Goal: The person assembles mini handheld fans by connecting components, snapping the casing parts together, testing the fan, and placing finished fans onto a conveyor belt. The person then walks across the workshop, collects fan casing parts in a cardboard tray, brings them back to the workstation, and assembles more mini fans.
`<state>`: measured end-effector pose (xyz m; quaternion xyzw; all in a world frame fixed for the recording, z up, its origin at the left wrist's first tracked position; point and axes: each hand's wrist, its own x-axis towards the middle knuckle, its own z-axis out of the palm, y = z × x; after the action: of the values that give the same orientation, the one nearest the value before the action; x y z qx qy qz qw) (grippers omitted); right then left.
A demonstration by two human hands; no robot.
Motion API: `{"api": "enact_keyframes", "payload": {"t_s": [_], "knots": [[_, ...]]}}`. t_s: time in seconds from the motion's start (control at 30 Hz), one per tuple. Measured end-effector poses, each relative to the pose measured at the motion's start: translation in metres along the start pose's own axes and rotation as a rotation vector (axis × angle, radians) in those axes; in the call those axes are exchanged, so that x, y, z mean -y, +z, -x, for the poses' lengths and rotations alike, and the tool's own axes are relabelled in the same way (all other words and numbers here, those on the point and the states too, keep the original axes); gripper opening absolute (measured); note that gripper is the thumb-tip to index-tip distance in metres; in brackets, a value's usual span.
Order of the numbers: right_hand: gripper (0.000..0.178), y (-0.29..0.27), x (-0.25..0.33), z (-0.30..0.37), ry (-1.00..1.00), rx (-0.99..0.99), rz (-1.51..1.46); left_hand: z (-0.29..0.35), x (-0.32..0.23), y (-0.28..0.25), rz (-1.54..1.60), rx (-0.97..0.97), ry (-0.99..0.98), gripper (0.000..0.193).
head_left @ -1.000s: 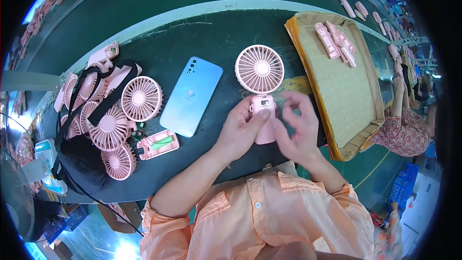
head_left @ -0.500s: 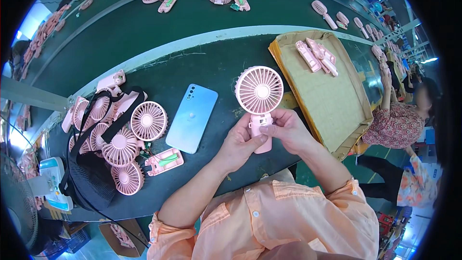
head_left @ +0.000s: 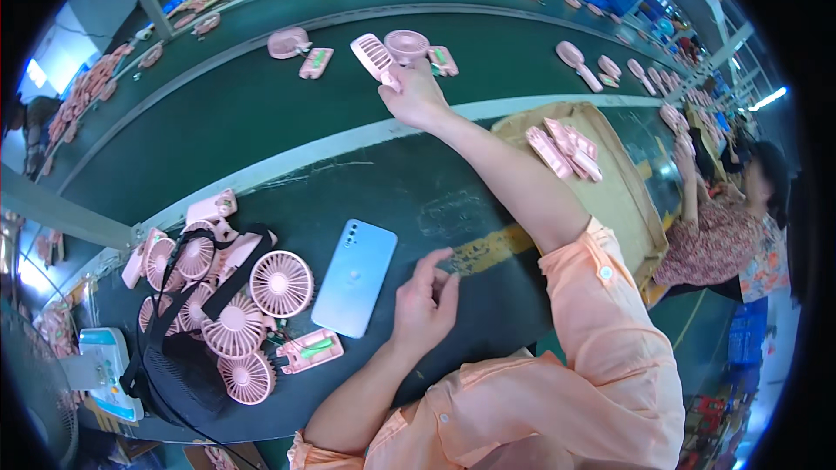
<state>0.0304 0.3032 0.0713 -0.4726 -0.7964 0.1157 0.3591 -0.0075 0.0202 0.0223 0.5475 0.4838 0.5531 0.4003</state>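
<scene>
My right hand (head_left: 416, 97) is stretched out over the green conveyor belt, closed around the handle of a pink handheld fan (head_left: 374, 56), which is tilted. Just beside it on the belt lie a round pink fan head (head_left: 407, 43) and an uncovered handle half (head_left: 444, 60) with a green part inside. My left hand (head_left: 425, 306) hovers over the dark work table, holding nothing, its fingers loosely curled and thumb apart. Nearest to it is a light-blue phone (head_left: 354, 278). Farther left, several pink fan heads (head_left: 235, 327) are heaped around a black strapped bag (head_left: 187, 374).
A shallow cardboard tray (head_left: 631, 222) with pink casing pieces (head_left: 564, 150) stands right of my right arm. On the belt's right side lie more handheld fans (head_left: 579, 67). A metal post (head_left: 65, 204) and a blue-white device (head_left: 111, 372) are at left. A person (head_left: 714, 244) sits at right.
My right hand has carried the fan from in front of me out over the belt. My left hand has let go of it and moved down and left. The view has shifted.
</scene>
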Motion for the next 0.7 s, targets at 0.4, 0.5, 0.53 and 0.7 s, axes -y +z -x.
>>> {"api": "enact_keyframes", "payload": {"t_s": [0.4, 0.5, 0.53, 0.7], "knots": [[0.023, 0.066, -0.011, -0.057, -0.1, -0.024, 0.275, -0.005, 0.007, -0.008, 0.02, 0.024, -0.062, 0.03], [0.023, 0.039, -0.083, -0.102, -0.088, -0.496, 0.436, -0.01, 0.008, -0.002, 0.025, 0.061, -0.073, 0.028], [0.029, 0.033, -0.093, -0.107, 0.097, -0.381, 0.473, -0.012, 0.011, 0.0, 0.01, 0.058, -0.076, 0.027], [0.089, 0.041, -0.107, -0.12, 0.489, 0.081, 0.525, -0.017, 0.019, 0.007, -0.097, -0.004, -0.175, 0.019]]}}
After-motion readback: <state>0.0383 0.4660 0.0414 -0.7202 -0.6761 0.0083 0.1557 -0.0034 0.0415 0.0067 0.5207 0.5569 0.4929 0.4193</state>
